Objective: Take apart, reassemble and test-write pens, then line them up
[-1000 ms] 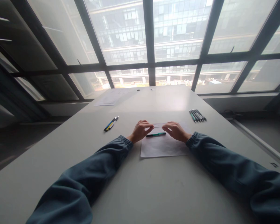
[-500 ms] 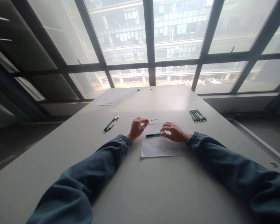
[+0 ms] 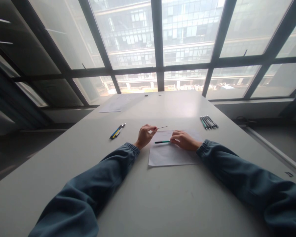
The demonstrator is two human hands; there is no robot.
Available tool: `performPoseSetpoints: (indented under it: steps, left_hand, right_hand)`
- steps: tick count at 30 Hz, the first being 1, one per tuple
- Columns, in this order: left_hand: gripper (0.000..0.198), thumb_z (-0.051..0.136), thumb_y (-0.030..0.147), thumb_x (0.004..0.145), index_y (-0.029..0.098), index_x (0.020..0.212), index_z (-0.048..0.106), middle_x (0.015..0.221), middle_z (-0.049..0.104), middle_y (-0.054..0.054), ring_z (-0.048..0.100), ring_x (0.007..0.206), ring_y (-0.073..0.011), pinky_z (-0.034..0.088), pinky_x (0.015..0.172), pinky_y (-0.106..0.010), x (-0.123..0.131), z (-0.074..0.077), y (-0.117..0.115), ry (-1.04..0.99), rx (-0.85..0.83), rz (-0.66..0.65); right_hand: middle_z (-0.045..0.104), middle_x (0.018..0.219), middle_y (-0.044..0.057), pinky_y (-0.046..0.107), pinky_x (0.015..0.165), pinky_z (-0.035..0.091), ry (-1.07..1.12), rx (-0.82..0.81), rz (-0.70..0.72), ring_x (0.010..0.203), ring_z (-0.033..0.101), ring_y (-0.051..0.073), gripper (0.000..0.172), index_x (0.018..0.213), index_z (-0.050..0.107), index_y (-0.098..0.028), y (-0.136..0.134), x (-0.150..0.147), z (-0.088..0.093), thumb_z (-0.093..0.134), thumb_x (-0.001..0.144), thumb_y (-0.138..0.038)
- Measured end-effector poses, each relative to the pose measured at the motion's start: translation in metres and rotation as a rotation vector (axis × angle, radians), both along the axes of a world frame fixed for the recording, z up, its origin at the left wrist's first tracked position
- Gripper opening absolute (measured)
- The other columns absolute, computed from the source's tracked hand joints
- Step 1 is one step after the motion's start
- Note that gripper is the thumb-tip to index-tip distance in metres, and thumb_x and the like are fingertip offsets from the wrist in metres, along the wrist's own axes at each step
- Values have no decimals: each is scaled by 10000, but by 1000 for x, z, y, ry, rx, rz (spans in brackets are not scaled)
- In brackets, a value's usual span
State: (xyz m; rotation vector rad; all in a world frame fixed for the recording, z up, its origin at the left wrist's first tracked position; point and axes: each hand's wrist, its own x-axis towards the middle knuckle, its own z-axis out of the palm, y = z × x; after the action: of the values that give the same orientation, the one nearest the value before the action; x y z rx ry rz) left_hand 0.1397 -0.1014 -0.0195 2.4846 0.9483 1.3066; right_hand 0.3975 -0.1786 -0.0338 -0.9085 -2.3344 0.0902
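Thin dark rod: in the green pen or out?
Out: the left hand pinches the thin dark rod, and a visible gap separates it from the green pen at the right hand.

From my remote view, I see my left arm (image 3: 88,187) and right arm (image 3: 239,176), both sleeved to the wrist, stretching forward and converging. My left hand (image 3: 144,135) is pinched at thumb and forefinger, its fingertips turned to the right. My right hand (image 3: 184,141) has thumb and fingers drawn together, pointing left. The two stand near each other, not touching.
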Motion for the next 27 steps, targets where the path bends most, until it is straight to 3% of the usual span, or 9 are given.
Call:
performPoseSetpoints:
  steps: [6, 14, 27]
  left_hand:
    - [173, 647, 282, 908, 214, 792, 755, 793, 756, -21, 660, 781, -191, 513, 797, -327, 0, 0, 1, -30, 14, 14]
    - [156, 658, 268, 899, 216, 787, 753, 810, 765, -13, 667, 786, -191, 514, 816, -333, -1, -1, 2, -59, -1, 27]
    - [183, 642, 303, 908, 208, 803, 758, 819, 773, -23, 667, 785, -195, 529, 815, -332, -5, -3, 10, -109, -32, 79]
  right_hand:
    - [674, 909, 85, 337, 743, 511, 254, 15, -112, 809, 620, 199, 226, 924, 699, -200, 5, 2, -5, 514, 1004, -302]
    - [722, 809, 40, 343, 743, 517, 680, -77, -328, 756, 670, 190, 220, 895, 645, -201, 16, 8, -9, 529, 980, -368]
    - [744, 821, 82, 370, 716, 527, 724, -92, -438, 775, 685, 222, 296, 986, 709, -167, 25, 15, -14, 539, 941, -404]
